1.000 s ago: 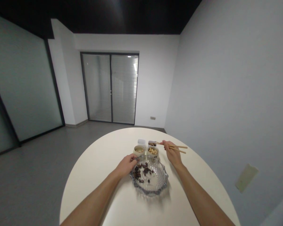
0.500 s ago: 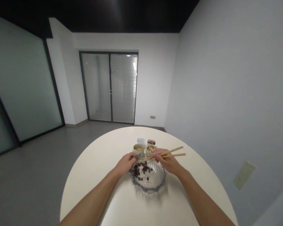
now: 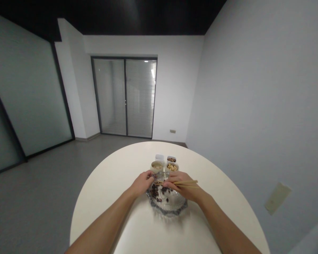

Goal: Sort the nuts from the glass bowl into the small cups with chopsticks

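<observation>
Head view: the right hand (image 3: 184, 187), which a second ago held the chopsticks (image 3: 184, 183) out over the small cups (image 3: 171, 167) at the far side, has swung back and now hangs over the glass bowl (image 3: 166, 204), tips lowered toward the dark beans (image 3: 159, 192) lying in its left half. That suggests another bean is about to be picked. Fingers are closed around the chopsticks. The left hand (image 3: 142, 182) stays pinched on the bowl's left rim, steadying it on the round table (image 3: 122, 169).
</observation>
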The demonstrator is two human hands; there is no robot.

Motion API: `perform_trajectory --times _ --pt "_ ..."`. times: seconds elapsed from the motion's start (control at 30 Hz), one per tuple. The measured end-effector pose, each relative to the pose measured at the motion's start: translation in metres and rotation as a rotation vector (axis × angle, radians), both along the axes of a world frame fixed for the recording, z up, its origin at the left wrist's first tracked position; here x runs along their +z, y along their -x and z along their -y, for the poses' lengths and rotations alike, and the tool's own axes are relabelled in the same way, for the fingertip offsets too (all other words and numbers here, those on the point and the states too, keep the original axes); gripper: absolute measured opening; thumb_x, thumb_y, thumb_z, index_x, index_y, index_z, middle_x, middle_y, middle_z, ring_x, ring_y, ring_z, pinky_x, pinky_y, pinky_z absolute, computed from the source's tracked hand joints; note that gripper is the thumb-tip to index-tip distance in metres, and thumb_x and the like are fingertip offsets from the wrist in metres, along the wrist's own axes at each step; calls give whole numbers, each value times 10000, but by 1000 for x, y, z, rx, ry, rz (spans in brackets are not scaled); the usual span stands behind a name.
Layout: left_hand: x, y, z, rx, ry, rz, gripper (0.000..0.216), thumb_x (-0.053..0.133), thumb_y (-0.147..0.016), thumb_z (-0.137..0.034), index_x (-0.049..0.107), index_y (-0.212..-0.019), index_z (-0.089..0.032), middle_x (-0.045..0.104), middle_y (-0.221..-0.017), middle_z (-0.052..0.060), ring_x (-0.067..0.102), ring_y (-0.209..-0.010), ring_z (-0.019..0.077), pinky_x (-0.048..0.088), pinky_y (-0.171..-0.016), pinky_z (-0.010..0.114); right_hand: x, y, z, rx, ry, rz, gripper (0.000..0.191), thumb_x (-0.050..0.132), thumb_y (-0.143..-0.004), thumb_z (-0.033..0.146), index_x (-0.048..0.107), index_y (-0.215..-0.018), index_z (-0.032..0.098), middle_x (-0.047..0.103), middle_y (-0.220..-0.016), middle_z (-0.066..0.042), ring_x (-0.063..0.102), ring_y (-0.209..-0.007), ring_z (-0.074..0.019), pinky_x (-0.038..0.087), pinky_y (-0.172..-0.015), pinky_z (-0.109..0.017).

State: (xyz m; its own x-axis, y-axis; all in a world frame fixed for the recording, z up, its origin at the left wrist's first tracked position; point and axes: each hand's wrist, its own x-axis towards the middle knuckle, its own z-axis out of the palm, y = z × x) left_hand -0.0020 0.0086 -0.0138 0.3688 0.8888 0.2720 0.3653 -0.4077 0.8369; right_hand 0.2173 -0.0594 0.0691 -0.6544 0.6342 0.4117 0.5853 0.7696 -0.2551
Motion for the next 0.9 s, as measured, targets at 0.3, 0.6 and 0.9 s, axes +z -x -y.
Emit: perform_trajectory --times 0.3,0.6,0.9 --pt "1 -1 0 -7 2 5 244 485 -777 -259 661 -911 -156 678 -897 34 583 -834 190 424 -768 276 2 -2 -1 9 9 20 436 388 -1016 417 692 -792 198 663 -761 -29 584 -722 -164 418 -654 -265" --pt "3 -2 2 -11 18 23 219 466 -766 -234 634 -878 -149 665 -866 33 583 -808 188 421 -727 275 14 -23 -6 -60 4 -257 392 453 -991 429 735 -841 202 642 -724 -35 574 -691 -163 424 -638 -262" --pt "3 -1 3 6 40 1 230 466 -763 -230 640 -893 -153 651 -843 20 566 -772 171 402 -709 264 19 -28 -47 -165 -82 -431 349 482 -975 414 752 -880 212 637 -714 -20 575 -660 -155 431 -626 -267"
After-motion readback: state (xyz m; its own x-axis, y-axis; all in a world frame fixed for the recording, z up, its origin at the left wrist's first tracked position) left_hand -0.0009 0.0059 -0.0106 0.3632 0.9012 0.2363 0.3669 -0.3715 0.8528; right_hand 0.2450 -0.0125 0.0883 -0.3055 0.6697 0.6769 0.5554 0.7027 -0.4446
